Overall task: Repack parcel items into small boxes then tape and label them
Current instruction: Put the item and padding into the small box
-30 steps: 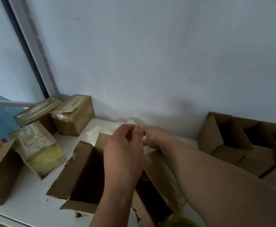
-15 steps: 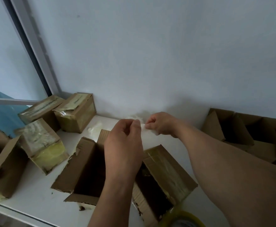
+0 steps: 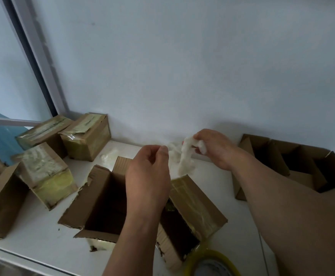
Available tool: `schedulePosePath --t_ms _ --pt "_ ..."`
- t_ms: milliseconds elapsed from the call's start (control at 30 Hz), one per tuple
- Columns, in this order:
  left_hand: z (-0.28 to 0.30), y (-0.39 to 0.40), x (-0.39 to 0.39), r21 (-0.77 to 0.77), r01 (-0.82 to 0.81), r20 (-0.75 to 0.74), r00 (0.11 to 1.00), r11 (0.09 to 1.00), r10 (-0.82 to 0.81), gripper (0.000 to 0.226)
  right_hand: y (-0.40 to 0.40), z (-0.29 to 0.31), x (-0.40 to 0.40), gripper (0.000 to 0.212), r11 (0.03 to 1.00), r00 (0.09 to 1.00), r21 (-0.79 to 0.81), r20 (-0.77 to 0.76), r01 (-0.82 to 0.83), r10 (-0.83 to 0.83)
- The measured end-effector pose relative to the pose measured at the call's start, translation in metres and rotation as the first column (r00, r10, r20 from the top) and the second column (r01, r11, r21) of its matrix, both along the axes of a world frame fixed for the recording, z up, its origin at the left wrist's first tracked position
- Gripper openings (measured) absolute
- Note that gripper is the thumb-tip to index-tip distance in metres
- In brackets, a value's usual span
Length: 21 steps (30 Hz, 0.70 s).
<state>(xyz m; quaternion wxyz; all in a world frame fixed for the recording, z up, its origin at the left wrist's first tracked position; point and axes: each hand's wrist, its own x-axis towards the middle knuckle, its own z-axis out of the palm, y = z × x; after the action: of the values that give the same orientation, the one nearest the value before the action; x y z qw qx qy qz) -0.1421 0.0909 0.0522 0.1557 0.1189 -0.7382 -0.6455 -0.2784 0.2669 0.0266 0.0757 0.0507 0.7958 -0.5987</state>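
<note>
Item: soft white stringy wad of packing fibre (image 3: 184, 158), held above an open brown cardboard box (image 3: 103, 204) on the white tabletop (image 3: 33, 222). Left hand (image 3: 148, 176) pinched a thin strand; right hand (image 3: 212, 148) gripped the bulk. Taped boxes (image 3: 87, 134) stood far left; yellow-rimmed tape roll (image 3: 210, 263) lay nearest.

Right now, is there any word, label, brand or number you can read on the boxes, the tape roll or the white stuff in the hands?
None can be read.
Taped brown cardboard boxes at the left: glossy yellowish tape only, no label or print visible.
Yellow tape roll: no print visible.
White fluffy stuffing pinched between left hand and right hand: no text.
</note>
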Motion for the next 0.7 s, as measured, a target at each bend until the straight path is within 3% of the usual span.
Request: schedulePosePath --t_ms 167,267,533,700 --pt "0.001 0.005 0.0 0.008 0.017 -0.003 1.0 1.0 -0.017 0.016 0.0 -0.012 0.002 0.018 0.985 0.991 -0.111 -0.021 0.133 -0.136" --pt "0.002 0.008 0.0 0.014 0.04 0.006 0.999 0.999 -0.04 0.016 0.006 -0.034 0.005 0.016 0.971 0.979 0.136 -0.071 0.198 -0.189" --pt "0.003 0.016 -0.001 0.018 0.081 0.011 0.997 0.997 -0.081 0.014 0.029 -0.079 0.035 0.01 0.81 0.996 0.586 -0.08 0.016 0.038" --pt "0.003 0.025 -0.001 0.058 0.102 0.01 0.995 0.993 -0.103 0.012 0.04 -0.079 0.053 0.042 0.727 0.977 0.682 -0.091 -0.079 0.192"
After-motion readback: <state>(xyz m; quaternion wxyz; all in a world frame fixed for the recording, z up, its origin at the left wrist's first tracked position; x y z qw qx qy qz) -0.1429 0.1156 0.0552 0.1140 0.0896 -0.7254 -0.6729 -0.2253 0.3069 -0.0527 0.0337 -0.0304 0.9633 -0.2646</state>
